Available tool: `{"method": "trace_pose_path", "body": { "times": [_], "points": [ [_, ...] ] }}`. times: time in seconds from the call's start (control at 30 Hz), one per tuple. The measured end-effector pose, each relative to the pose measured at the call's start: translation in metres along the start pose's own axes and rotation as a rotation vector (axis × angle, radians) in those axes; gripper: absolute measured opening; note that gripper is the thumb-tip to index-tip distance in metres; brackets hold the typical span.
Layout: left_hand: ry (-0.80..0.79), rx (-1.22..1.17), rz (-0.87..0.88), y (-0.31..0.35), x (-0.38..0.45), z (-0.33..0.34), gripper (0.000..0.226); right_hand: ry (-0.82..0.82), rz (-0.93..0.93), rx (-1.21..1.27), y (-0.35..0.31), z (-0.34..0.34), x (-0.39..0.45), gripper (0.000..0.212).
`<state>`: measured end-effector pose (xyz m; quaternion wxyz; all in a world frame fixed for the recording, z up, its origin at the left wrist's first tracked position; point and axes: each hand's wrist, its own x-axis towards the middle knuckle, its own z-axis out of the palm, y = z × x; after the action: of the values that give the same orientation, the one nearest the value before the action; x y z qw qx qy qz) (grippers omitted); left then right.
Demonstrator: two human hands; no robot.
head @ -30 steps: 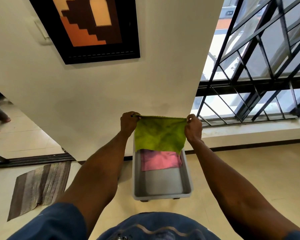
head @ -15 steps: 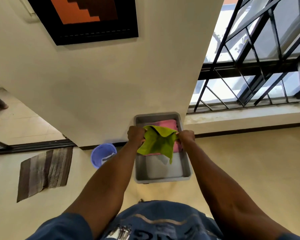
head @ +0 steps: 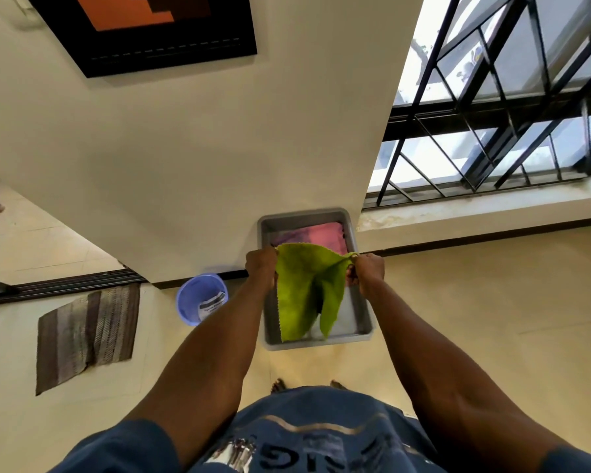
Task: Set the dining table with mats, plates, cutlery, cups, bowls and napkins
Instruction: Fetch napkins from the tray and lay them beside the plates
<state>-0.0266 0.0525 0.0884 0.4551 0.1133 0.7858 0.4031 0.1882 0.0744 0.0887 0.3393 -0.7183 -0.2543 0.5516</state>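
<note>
Both hands, left hand (head: 261, 268) and right hand (head: 367, 273), pinch the top corners of the green napkin (head: 304, 288), which hangs limp below each grip over the grey tub (head: 362, 302); it looks light, soft and floppy, best held by its corners or edges.

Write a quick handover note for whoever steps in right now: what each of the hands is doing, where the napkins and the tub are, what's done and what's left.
Left hand: grips one top corner of the green napkin.
Right hand: pinches the other top corner.
The green napkin hangs slack and partly folded between the hands, above the grey tub on the floor by the wall.
A pink napkin lies inside the tub at its far end.
A blue bucket stands on the floor left of the tub.
Done: green napkin lifted out of the tub.
Left: finish folding it and take it to the table; no table, mats, plates or cutlery are in view.
</note>
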Motion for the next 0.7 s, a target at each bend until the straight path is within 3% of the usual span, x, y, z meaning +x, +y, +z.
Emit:
{"method": "trace_pose_path", "body": {
  "times": [0.07, 0.17, 0.37, 0.5, 0.57, 0.63, 0.7],
  "points": [
    [-0.010, -0.056, -0.041, -0.003, -0.007, 0.002, 0.012, -0.002, 0.058, 0.032, 0.003, 0.001, -0.001, 0.016],
    [-0.068, -0.085, -0.077, -0.015, -0.017, 0.009, 0.018, -0.025, 0.128, 0.039, 0.008, 0.005, -0.005, 0.011],
    [-0.148, -0.056, -0.032, -0.046, -0.024, 0.035, 0.024, -0.101, 0.175, 0.006, 0.015, 0.021, -0.010, 0.020],
    [-0.139, 0.081, -0.020, -0.061, -0.025, 0.044, 0.017, -0.083, 0.116, -0.204, 0.027, 0.026, -0.006, 0.003],
    [-0.127, 0.155, 0.021, -0.059, -0.024, 0.043, 0.015, -0.096, 0.048, -0.235, 0.022, 0.023, -0.008, 0.017],
    [-0.095, 0.137, 0.120, -0.044, -0.031, 0.038, 0.021, -0.154, -0.056, -0.201, 0.015, 0.017, -0.011, 0.015],
    [0.009, 0.018, 0.231, -0.025, -0.039, 0.026, 0.024, -0.077, -0.066, -0.042, 0.008, 0.010, -0.007, 0.018]
  ]
}}
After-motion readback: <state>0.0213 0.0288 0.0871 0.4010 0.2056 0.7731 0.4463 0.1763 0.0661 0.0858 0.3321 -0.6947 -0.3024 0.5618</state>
